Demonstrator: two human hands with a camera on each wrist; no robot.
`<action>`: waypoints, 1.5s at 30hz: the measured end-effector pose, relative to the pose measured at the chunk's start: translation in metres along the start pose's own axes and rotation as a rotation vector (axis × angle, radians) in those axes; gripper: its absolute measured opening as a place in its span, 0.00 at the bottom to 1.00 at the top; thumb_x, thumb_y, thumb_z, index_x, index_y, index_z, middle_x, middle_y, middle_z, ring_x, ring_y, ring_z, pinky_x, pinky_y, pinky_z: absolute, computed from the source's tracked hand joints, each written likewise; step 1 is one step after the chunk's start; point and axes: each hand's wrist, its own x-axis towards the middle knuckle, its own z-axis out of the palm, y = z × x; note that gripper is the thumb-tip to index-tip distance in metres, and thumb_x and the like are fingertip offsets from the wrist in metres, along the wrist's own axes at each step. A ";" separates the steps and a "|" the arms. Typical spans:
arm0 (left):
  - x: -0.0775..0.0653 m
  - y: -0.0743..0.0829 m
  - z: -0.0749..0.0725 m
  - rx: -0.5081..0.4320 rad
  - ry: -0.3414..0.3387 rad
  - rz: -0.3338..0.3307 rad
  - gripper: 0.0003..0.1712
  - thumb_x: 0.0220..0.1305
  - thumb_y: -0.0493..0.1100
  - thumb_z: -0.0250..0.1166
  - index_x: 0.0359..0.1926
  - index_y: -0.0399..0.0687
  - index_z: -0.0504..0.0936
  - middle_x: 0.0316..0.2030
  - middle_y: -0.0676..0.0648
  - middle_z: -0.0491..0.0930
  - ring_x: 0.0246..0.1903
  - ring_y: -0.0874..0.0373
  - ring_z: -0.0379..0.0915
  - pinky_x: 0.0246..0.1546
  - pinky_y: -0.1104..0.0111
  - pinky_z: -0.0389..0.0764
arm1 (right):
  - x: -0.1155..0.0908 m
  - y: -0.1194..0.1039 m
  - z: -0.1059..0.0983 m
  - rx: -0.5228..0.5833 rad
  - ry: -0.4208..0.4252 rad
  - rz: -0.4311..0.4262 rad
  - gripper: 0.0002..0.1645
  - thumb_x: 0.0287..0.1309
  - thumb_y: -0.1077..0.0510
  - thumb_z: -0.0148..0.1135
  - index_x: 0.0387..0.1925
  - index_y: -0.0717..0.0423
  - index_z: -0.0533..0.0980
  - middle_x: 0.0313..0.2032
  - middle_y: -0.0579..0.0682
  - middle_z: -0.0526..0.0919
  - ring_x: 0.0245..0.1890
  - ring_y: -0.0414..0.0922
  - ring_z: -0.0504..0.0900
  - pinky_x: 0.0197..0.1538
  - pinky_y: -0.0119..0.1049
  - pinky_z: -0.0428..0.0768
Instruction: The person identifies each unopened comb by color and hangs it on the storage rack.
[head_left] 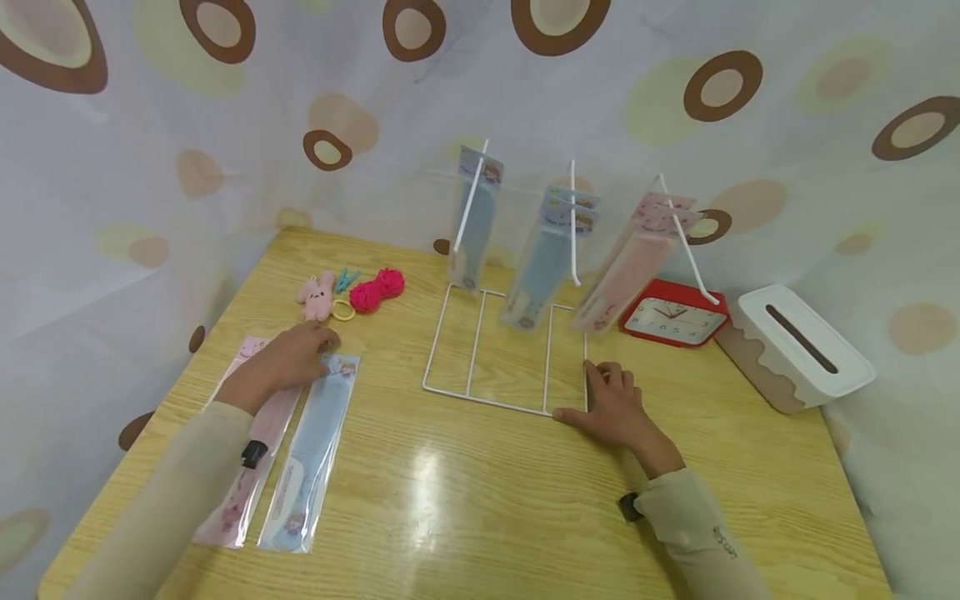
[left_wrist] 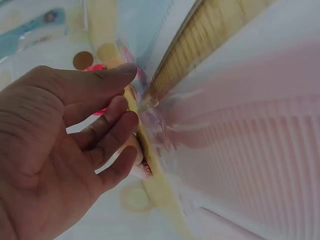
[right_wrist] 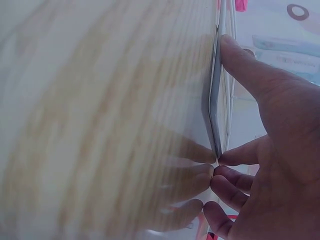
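Observation:
My left hand (head_left: 296, 358) is over the top ends of a packaged pink comb (head_left: 281, 412) and a packaged blue comb (head_left: 318, 442), lying side by side. In the left wrist view, its thumb and loosely bent fingers (left_wrist: 107, 135) stand apart at the packs' top edge. On the right, my right hand (head_left: 615, 408) touches the front right corner of a white wire display rack (head_left: 480, 400), thumb on the front rail and index finger by the side rail. From the rack's prongs hang blue comb packs (head_left: 474, 225), (head_left: 547, 258) and pink comb packs (head_left: 637, 258).
A red clock (head_left: 675, 313) and a tissue box (head_left: 802, 350) stand right of the rack. At the back left lie a pink plush toy (head_left: 317, 297), a teal clip (head_left: 346, 280), a yellow ring (head_left: 342, 310) and a pink yarn bundle (head_left: 377, 289). Patterned cloth surrounds the wooden table (head_left: 435, 483).

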 end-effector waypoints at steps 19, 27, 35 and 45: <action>0.007 0.001 -0.008 -0.073 -0.056 -0.069 0.24 0.48 0.46 0.81 0.42 0.36 0.84 0.50 0.34 0.75 0.49 0.39 0.70 0.52 0.44 0.73 | -0.001 0.002 -0.001 0.020 -0.017 0.004 0.64 0.54 0.27 0.64 0.75 0.64 0.52 0.67 0.69 0.54 0.64 0.68 0.54 0.58 0.70 0.58; 0.009 -0.003 -0.010 -0.133 -0.082 -0.101 0.14 0.58 0.39 0.72 0.41 0.34 0.82 0.38 0.42 0.81 0.37 0.49 0.73 0.43 0.53 0.76 | 0.000 0.002 0.000 0.014 -0.019 0.006 0.65 0.54 0.26 0.64 0.76 0.63 0.52 0.68 0.68 0.54 0.64 0.67 0.54 0.58 0.67 0.59; 0.008 0.008 -0.020 -0.244 0.004 -0.024 0.12 0.67 0.37 0.65 0.47 0.34 0.76 0.42 0.38 0.80 0.45 0.44 0.75 0.50 0.49 0.76 | 0.000 0.001 -0.001 0.010 -0.014 0.002 0.65 0.54 0.27 0.65 0.76 0.64 0.52 0.67 0.68 0.54 0.64 0.67 0.55 0.57 0.67 0.60; 0.005 0.039 -0.040 -0.634 0.179 0.031 0.19 0.66 0.42 0.69 0.52 0.36 0.78 0.41 0.42 0.84 0.39 0.50 0.82 0.42 0.66 0.83 | -0.001 0.002 0.000 0.008 -0.011 0.001 0.64 0.54 0.27 0.65 0.76 0.64 0.52 0.67 0.68 0.54 0.63 0.67 0.55 0.56 0.67 0.60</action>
